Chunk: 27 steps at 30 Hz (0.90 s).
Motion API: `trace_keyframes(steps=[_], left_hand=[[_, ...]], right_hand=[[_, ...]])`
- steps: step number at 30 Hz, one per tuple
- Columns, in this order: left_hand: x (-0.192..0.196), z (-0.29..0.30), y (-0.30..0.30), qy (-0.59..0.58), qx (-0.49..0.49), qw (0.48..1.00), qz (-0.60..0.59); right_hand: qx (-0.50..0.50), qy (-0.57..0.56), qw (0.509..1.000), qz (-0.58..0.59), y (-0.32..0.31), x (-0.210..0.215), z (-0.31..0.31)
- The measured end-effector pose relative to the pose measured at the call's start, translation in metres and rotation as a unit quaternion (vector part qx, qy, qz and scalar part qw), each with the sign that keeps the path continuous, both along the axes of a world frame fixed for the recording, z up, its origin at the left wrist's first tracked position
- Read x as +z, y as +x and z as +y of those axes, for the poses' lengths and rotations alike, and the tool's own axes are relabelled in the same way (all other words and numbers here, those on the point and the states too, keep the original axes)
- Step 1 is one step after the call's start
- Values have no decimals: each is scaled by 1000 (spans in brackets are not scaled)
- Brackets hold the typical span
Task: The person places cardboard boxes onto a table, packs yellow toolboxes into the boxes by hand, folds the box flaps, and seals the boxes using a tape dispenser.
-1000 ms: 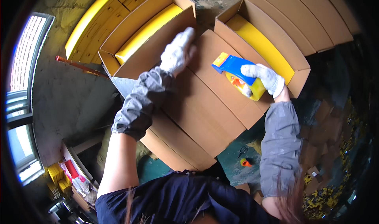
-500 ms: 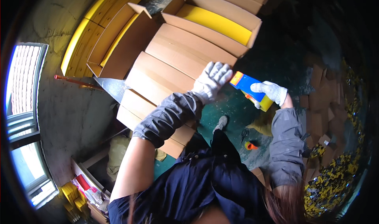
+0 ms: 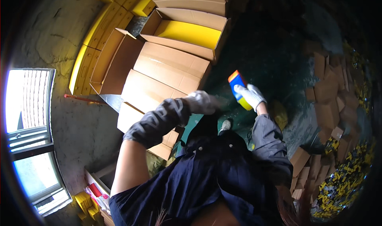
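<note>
My right hand (image 3: 250, 96), in a white work glove, is closed round a blue, orange and yellow tape dispenser (image 3: 238, 82) and holds it up above the floor. Its orange end points away from me. My left hand (image 3: 201, 102), gloved too, hangs just past the near right side of the closed cardboard boxes (image 3: 167, 69). Motion smears its fingers, and I see nothing in it. Grey sleeve covers reach up both forearms.
Beyond the closed boxes stands an open carton (image 3: 187, 33) with yellow inside; another open carton (image 3: 115, 63) is at the left. Yellow boxes (image 3: 85, 67) are stacked along the wall. Flattened cardboard (image 3: 328, 110) and a yellow-black heap (image 3: 346, 178) lie at the right.
My left hand has come down and nearer to me, off the boxes' right end. My right hand has swung the tape dispenser more upright and a little left. The whole view has shifted.
</note>
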<state>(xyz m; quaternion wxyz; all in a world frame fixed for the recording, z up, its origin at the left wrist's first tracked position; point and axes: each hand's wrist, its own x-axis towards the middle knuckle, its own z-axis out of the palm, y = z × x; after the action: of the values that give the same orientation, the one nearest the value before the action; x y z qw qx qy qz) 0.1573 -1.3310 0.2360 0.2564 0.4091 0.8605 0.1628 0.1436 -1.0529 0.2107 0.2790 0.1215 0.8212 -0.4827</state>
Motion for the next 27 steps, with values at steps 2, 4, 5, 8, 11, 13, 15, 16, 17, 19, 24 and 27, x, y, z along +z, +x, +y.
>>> trace_keyframes(steps=[2, 4, 5, 8, 11, 13, 15, 16, 17, 19, 24, 27], left_hand=[[56, -34, -35, 157, 130, 974, 102], [45, -86, -122, 133, 281, 909, 276], [89, -127, -141, 221, 372, 845, 313], [85, -230, -193, -30, 555, 772, 307], [69, -247, -209, -38, 362, 914, 182], [66, -224, -228, -73, 120, 983, 121], [77, -188, -239, -170, 75, 980, 71], [64, -189, -249, -205, 79, 970, 108], [49, -183, -263, -232, 74, 959, 144], [41, -170, -262, -163, 169, 912, 335], [18, -141, -289, -254, 146, 854, 429], [13, -151, -291, 10, 182, 902, 392]], right_hand=[[5, -7, 989, 151, -19, 22, -1], [-17, 43, 965, 259, -38, 40, -5], [16, 141, 902, 407, -57, 43, -24], [137, 211, 759, 600, -127, 57, -91], [239, 163, 773, 565, -168, 52, -137], [321, 163, 822, 441, -185, 25, -142], [361, 145, 805, 447, -189, 22, -150], [338, 107, 816, 457, -191, 25, -147], [310, 77, 828, 461, -193, 30, -133], [224, -90, 905, 351, -193, 54, -102], [-100, -599, 780, -149, -204, 143, -46], [-9, -490, 866, -103, -219, 133, -40]])
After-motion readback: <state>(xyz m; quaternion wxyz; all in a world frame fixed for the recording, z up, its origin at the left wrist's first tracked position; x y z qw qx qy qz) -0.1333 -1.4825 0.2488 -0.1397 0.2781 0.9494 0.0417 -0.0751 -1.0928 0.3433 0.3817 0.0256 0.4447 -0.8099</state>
